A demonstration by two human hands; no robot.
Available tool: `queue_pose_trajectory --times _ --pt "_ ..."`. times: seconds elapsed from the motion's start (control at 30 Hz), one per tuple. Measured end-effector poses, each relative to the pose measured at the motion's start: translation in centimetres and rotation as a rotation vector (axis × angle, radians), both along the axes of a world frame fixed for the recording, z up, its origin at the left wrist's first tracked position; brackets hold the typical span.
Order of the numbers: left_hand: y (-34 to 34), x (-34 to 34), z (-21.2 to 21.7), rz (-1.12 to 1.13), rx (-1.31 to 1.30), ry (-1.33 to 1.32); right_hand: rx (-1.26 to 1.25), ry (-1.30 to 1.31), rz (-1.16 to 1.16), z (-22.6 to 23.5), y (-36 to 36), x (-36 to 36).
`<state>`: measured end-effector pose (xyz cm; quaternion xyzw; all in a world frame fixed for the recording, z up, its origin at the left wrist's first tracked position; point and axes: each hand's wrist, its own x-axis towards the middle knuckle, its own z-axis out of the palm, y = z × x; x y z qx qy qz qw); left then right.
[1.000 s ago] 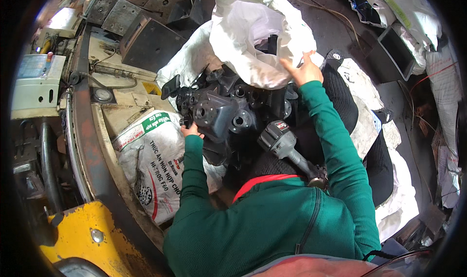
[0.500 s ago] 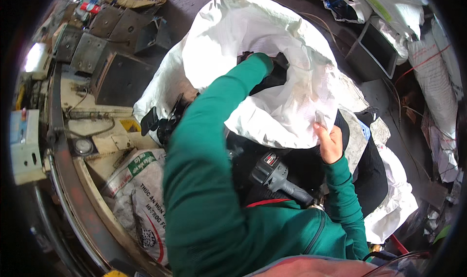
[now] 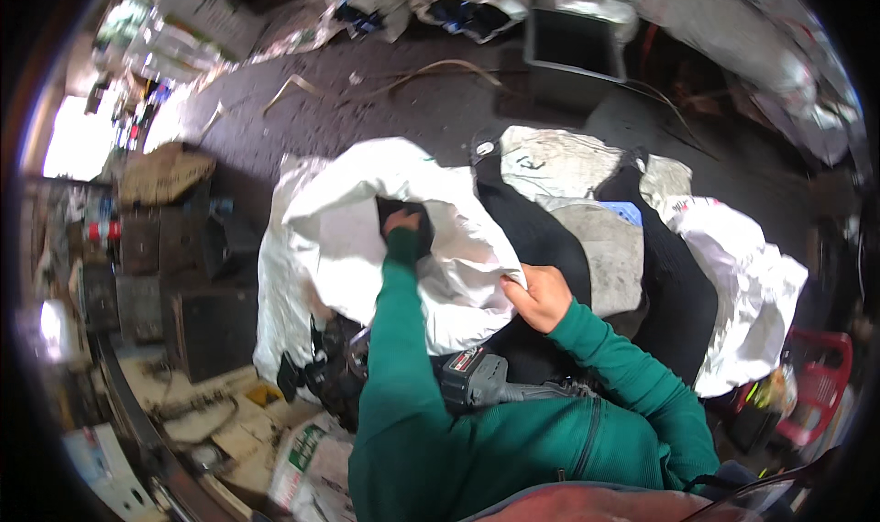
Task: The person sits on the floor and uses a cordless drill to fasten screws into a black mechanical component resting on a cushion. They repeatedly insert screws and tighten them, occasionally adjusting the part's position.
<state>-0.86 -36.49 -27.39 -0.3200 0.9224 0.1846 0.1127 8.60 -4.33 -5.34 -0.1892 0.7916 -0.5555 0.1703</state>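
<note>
A large white woven sack (image 3: 353, 169) stands before me with its mouth wide open. My left hand (image 3: 401, 221) reaches deep inside, over dark contents; its fingers blur into the shadow, so their grip is unclear. At the sack's near right rim, my right hand (image 3: 541, 297) pinches the fabric between thumb and fingers. A grey and black cordless power tool (image 3: 472, 377) lies across my lap, just below the rim. Beside my left forearm sit several black parts (image 3: 335, 357), partly covered by the sack.
My black-clad leg (image 3: 674, 311) stretches out at right, with a pale cloth (image 3: 596, 252) beside it. White sacking (image 3: 742, 284) and a red plastic chair (image 3: 820, 384) lie further right. Metal blocks (image 3: 142, 252) line the left; filled sacks (image 3: 458, 0) stand at the back.
The view has shifted, showing more floor beyond the sack. My left hand, mostly hidden in the sack before, now shows inside it. My right hand still holds the rim.
</note>
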Motion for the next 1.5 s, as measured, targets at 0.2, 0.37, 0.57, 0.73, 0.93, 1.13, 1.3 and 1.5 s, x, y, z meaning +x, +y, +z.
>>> queue_pose_trajectory --times 0.2,0.37,0.57,0.73,0.93,1.13,1.3,1.5 --pt "-0.6 10.7 18.6 -0.227 -0.159 0.524 -0.041 -0.173 0.043 1.0 1.5 -0.3" --pt "1.6 22.1 32.4 0.103 0.535 0.998 -0.268 0.377 -0.311 5.5 12.1 1.2" --pt "16.0 15.5 26.2 -1.019 -0.002 1.003 -0.117 0.575 -1.431 3.1 38.4 6.6" --pt "29.9 8.1 13.1 -0.262 0.958 0.421 0.332 0.033 -1.240 -14.0 47.2 15.1" --pt "32.8 8.5 6.5 -0.055 0.385 0.191 0.666 -0.164 -1.050 -23.8 50.0 14.7" --pt "31.8 13.0 14.3 -0.548 0.395 0.598 0.780 -0.268 -0.989 -22.8 48.9 12.9" --pt "27.3 20.3 21.0 -0.583 0.436 0.663 0.832 -0.285 -0.955 -22.2 48.6 11.9" --pt "25.9 23.0 21.4 -0.461 0.526 0.758 0.876 -0.309 -0.917 -21.6 48.5 12.4"
